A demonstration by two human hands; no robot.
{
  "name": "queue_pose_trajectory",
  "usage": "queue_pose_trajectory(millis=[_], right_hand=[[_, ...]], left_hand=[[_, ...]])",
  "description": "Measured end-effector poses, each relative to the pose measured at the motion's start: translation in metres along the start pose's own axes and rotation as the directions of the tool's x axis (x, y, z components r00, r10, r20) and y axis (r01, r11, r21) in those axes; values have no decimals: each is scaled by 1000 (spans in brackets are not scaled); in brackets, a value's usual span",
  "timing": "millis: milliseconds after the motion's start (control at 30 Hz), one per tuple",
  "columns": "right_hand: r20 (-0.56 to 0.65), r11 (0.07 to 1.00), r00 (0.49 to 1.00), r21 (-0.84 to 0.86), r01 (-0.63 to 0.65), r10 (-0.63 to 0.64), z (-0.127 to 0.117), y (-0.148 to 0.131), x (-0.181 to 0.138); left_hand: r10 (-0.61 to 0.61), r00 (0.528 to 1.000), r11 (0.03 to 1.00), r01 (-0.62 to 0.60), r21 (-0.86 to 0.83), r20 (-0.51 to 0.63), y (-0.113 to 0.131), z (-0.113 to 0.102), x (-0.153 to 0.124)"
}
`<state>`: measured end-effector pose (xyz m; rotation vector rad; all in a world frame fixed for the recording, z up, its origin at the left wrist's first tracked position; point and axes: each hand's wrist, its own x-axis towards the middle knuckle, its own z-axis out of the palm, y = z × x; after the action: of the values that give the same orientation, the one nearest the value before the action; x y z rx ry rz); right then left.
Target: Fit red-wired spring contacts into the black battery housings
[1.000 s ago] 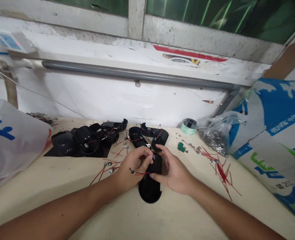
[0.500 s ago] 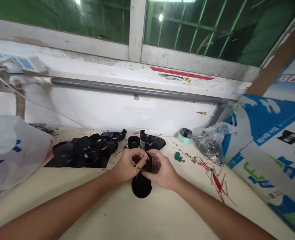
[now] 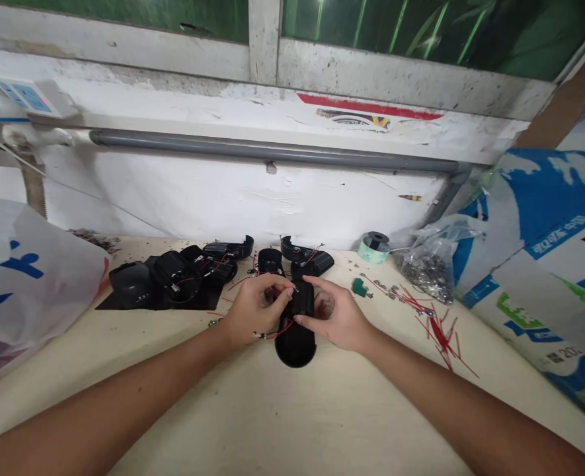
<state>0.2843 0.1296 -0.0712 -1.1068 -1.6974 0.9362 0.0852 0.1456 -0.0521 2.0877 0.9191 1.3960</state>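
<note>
Gripping the black casing (image 3: 295, 350) between thumb and fingers, your right hand (image 3: 340, 314) holds its right side. Your left hand (image 3: 255, 307) presses thumb and forefinger together at the casing's upper part; whether they pinch anything, I can't tell. The casing is between both hands, a red wire (image 3: 285, 328) crossing its left edge, other black casings (image 3: 314, 264) just beyond.

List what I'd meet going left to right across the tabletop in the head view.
White plastic bag → domed black shell → left hand → held black housing → right hand → tape roll → clear bag → blue-and-white box.
</note>
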Motion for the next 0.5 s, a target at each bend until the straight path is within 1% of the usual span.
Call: queue_pose_trajectory(millis=[100, 133, 233, 300, 367, 433, 500], right_hand=[[-51, 971, 993, 219, -92, 105, 4, -2, -5], [-79, 955, 989, 281, -99, 126, 5, -3, -6], [-81, 931, 986, 349, -107, 144, 8, -5, -8], [-80, 926, 986, 363, -106, 144, 8, -4, -7], [-92, 920, 985, 380, -101, 147, 7, -4, -6], [-98, 914, 984, 394, -97, 146, 6, -3, -5], [-87, 913, 987, 398, -91, 136, 6, -3, -4]], left_hand=[[54, 998, 998, -53, 17, -32, 0, 1, 0], [73, 997, 997, -72, 19, -36, 0, 2, 0], [92, 995, 996, -92, -3, -42, -1, 3, 1], [47, 998, 998, -48, -33, -41, -1, 3, 2], [-48, 998, 995, 45, -85, -32, -1, 2, 3], [-148, 989, 976, 146, -160, 1, 0, 1, 4], [-198, 979, 954, 204, -217, 51, 0, 0, 5]])
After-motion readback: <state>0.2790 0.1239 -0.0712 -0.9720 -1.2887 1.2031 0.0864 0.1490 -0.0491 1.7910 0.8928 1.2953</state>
